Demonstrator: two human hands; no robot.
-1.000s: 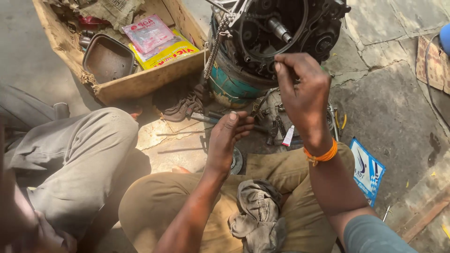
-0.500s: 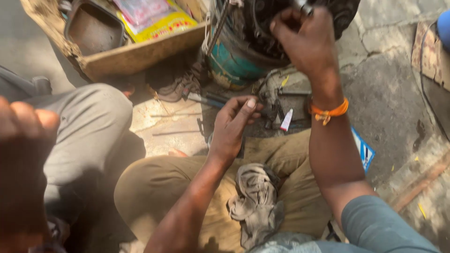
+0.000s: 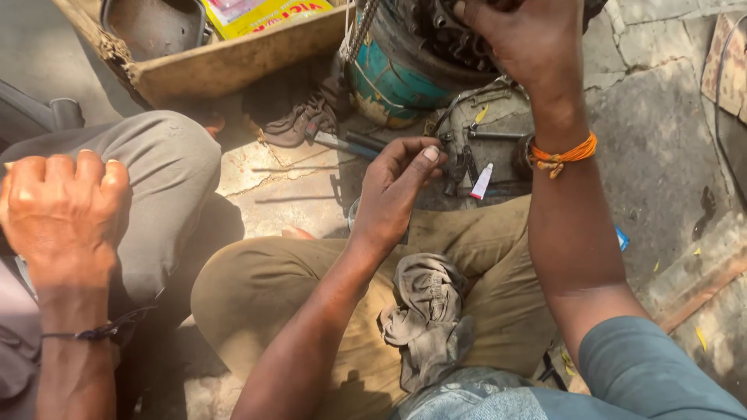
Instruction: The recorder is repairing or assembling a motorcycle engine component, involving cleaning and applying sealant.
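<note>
Greasy metal engine (image 3: 436, 31); rough wooden crate (image 3: 233, 62).

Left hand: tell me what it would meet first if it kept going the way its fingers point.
The left hand, fingers curled and pointing up and right, would probably first meet the dark metal tools lying beside the small white tube on the ground, though depth is unclear from the head view.

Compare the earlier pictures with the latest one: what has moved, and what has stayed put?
The right hand has gone up onto the engine. A second person's fist has come in at the left edge. The left hand stays over the lap with fingers pinched, and the rag still lies on the thigh.
</note>
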